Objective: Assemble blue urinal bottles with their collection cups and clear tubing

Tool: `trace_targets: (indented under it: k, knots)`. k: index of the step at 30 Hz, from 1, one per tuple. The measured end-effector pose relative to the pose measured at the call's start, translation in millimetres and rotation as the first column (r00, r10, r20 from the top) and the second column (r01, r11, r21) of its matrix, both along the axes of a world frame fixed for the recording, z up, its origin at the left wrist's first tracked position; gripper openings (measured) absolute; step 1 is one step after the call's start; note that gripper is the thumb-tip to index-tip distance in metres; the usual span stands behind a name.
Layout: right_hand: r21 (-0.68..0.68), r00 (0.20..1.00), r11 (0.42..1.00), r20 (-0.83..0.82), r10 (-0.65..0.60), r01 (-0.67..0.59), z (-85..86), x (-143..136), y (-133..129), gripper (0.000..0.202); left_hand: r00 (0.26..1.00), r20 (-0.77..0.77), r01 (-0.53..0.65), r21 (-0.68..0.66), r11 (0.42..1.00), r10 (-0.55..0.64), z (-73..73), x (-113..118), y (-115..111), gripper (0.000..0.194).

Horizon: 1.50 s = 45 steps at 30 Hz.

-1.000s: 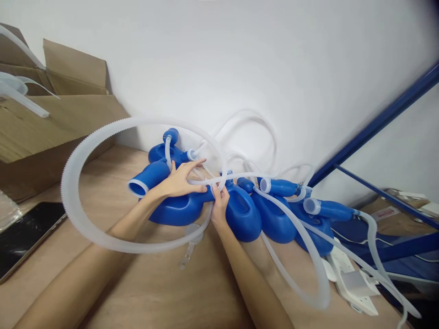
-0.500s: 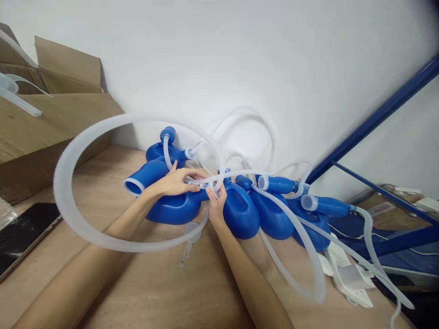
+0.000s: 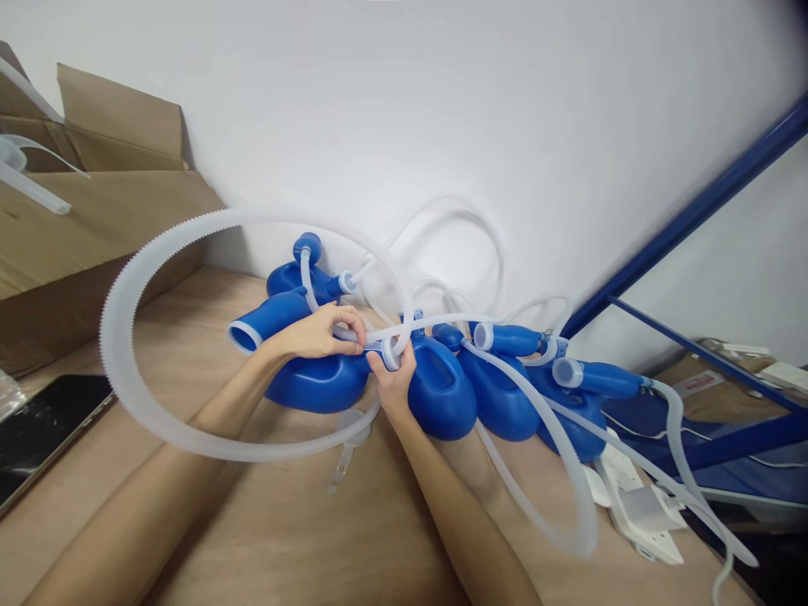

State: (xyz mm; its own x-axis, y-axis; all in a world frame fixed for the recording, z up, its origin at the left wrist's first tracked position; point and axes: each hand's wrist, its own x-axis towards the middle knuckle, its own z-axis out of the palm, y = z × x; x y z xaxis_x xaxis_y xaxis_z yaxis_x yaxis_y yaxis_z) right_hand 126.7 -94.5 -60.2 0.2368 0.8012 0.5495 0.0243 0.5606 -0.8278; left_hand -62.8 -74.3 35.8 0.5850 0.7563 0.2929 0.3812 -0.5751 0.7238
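A blue plastic bottle [image 3: 316,385] with a handle lies on its side in front of me, its neck pointing right. My right hand [image 3: 396,376] is wrapped round the white cap [image 3: 390,353] at that neck, thumb on the near side. My left hand [image 3: 332,331] is closed in a pinch at a pale strip or tube just above the neck; what exactly lies between its fingertips is partly hidden. A clear corrugated hose [image 3: 119,337] loops wide to the left, over my left forearm, and back to the cap. Behind my left wrist is a blue funnel-like piece [image 3: 274,318] with a white rim.
More blue bottles [image 3: 442,391] with pale hoses stand to the right, beside a power strip [image 3: 637,505] and a blue metal frame [image 3: 688,219]. Another bottle [image 3: 296,278] stands behind. On the left are a cardboard box [image 3: 126,210] and a black phone-like slab [image 3: 50,429]. A clear lid [image 3: 357,427] lies in front.
My right thumb has shifted down and left, showing more of the white cap. My left fingers have curled in more tightly above the neck. The bottles have stayed in place.
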Motion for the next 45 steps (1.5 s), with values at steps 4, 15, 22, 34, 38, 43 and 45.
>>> trace_targets:
  k: [4,15,22,34,38,43,45]
  knots:
    - [-0.016,0.995,0.996,0.04,-0.087,0.088,0.0,-5,-1,0.06,1.0,-0.016,-0.002,-0.01,1.0,0.002,0.6,1,2,0.021]
    - [0.019,0.984,0.985,0.054,-0.171,0.171,-7.8,-8,1,0.05,0.994,-0.081,-0.069,0.058,0.996,0.073,-7.4,-1,9,0.013]
    - [0.059,0.973,0.972,-0.001,-0.229,0.229,-21.7,-17,-3,0.073,0.991,-0.13,-0.009,0.062,0.998,0.017,-5.9,-3,8,0.014]
    - [0.052,0.955,0.956,0.064,-0.291,0.288,-16.4,-18,-6,0.057,0.995,-0.098,-0.016,0.033,0.999,0.019,-12.5,-4,10,0.011]
    - [0.073,0.942,0.947,0.103,-0.319,0.313,-13.2,-12,-3,0.052,0.994,-0.102,-0.024,0.04,0.999,0.028,-14.3,-2,11,0.011]
    - [0.097,0.931,0.945,0.165,-0.326,0.313,-7.6,-7,-1,0.057,0.99,-0.137,-0.024,0.039,0.999,0.029,-15.7,0,14,0.012]
    - [0.091,0.93,0.947,0.184,-0.319,0.307,-5.1,-5,-1,0.061,0.987,-0.158,-0.022,0.049,0.999,0.029,-14.8,0,13,0.011]
